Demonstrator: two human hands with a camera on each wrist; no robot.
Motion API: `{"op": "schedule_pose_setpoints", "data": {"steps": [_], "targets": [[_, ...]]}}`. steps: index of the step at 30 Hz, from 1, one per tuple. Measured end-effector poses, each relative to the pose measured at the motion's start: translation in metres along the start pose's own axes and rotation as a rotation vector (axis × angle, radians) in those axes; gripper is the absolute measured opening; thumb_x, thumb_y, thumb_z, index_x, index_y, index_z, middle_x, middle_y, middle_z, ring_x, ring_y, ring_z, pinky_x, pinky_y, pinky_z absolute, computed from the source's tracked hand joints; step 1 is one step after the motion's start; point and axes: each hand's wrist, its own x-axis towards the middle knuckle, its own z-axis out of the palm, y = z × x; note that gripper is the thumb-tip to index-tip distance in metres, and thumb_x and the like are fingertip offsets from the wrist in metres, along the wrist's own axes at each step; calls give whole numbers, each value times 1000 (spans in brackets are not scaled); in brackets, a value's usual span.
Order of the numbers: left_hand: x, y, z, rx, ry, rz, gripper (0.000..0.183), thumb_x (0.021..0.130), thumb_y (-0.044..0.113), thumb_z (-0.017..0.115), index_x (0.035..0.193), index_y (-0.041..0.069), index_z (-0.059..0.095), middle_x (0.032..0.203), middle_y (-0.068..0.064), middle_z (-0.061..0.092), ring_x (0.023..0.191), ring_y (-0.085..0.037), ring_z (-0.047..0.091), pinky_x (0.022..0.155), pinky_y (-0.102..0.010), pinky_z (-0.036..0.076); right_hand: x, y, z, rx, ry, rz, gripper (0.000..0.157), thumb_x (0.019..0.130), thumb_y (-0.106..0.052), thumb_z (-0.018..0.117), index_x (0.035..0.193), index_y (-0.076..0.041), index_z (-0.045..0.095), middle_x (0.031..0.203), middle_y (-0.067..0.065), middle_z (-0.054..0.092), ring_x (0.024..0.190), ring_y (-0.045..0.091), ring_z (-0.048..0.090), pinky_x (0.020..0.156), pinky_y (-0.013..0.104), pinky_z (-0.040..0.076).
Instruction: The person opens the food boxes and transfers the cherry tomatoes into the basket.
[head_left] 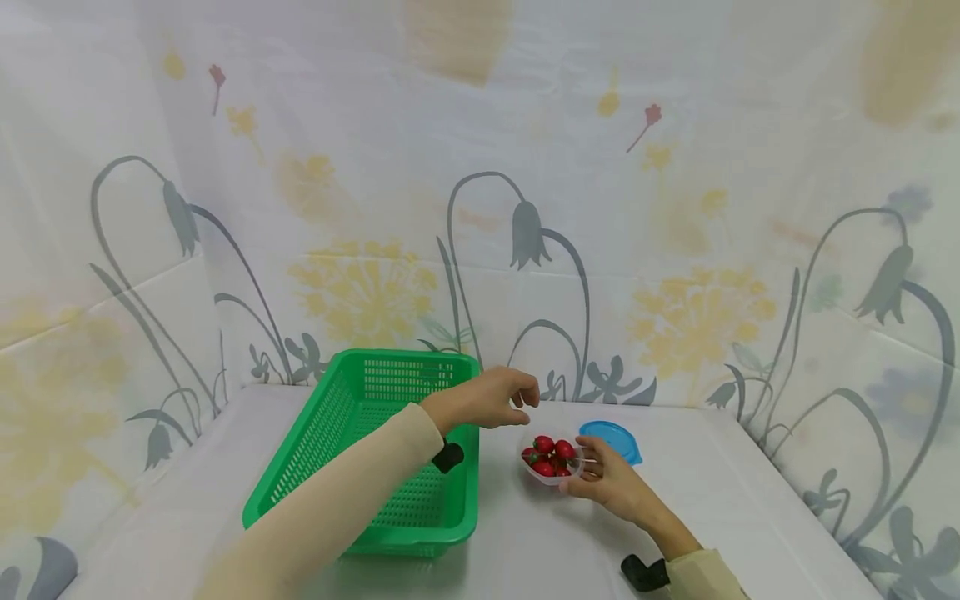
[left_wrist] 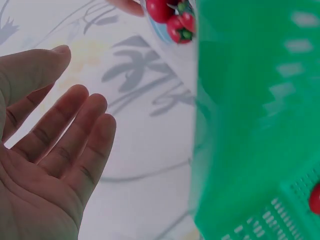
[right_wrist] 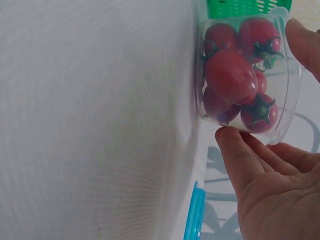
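Note:
My right hand (head_left: 611, 483) grips a clear plastic container (head_left: 530, 471), thumb on one side and fingers on the other. Several red cherry tomatoes (right_wrist: 231, 76) with green stems lie inside it. Whether its base touches the table is hard to tell. My left hand (head_left: 491, 398) is held above the right rim of the green basket (head_left: 471, 500), to the left of the container. Its fingers are relaxed and apart from the thumb in the left wrist view, holding nothing. At that view's right edge, a red tomato (left_wrist: 315, 199) shows in the basket; my left arm hides part of the basket in the head view.
A blue lid (head_left: 613, 439) lies on the white table (head_left: 720, 492) behind and right of the container. The large basket takes up the table's left side. A flower-printed cloth (head_left: 675, 208) hangs behind and at both sides.

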Motion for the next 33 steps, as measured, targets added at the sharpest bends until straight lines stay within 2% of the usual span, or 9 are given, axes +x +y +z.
{"op": "schedule_pose_setpoints", "data": {"steps": [5, 10, 14, 18, 22, 28, 33], "targets": [[14, 12, 9, 28, -32, -3, 15, 87, 13, 70, 99, 15, 63, 97, 7, 61, 95, -12, 60, 79, -17, 48, -1, 0, -1, -1, -11, -10, 87, 78, -29, 79, 143, 2, 31, 137, 22, 44, 123, 39, 49, 98, 46, 43], [27, 19, 21, 33, -66, -23, 17, 86, 10, 71, 99, 14, 63, 96, 7, 61, 95, -14, 59, 76, -17, 48, -1, 2, -1, 10, -14, -20, 86, 79, -27, 79, 143, 3, 30, 138, 22, 43, 122, 39, 49, 97, 45, 45], [34, 20, 30, 26, -95, -39, 18, 84, 8, 73, 99, 14, 64, 96, 6, 62, 93, -14, 59, 73, -16, 48, 0, 3, -1, 16, -27, -30, 86, 79, -27, 78, 142, 4, 29, 137, 23, 43, 121, 39, 50, 96, 45, 45], [39, 18, 37, 7, -106, -41, 20, 83, 7, 74, 100, 11, 65, 100, 0, 64, 95, -16, 59, 73, -16, 49, 0, 4, -1, -11, -13, -19, 86, 79, -30, 79, 143, 2, 30, 136, 21, 45, 121, 37, 51, 96, 43, 46], [43, 18, 42, -24, -113, -71, 21, 81, 5, 75, 101, 9, 66, 103, -5, 64, 94, -16, 58, 74, -18, 49, 1, 4, -2, -21, -7, -11, 86, 79, -32, 78, 143, 0, 30, 136, 19, 46, 122, 35, 51, 97, 42, 45], [47, 15, 51, -16, -131, -124, 23, 81, 6, 76, 101, 11, 67, 102, -4, 62, 89, -11, 54, 71, -19, 49, 0, 4, -2, -23, -8, -22, 85, 79, -32, 78, 142, 0, 32, 135, 20, 46, 121, 38, 51, 96, 44, 46], [52, 13, 60, 7, -153, -130, 21, 80, 6, 76, 99, 12, 68, 100, -2, 62, 85, -9, 53, 68, -19, 49, 0, 4, -2, -4, -23, -44, 83, 79, -28, 78, 142, 0, 31, 135, 22, 46, 122, 38, 51, 96, 44, 46]]}}
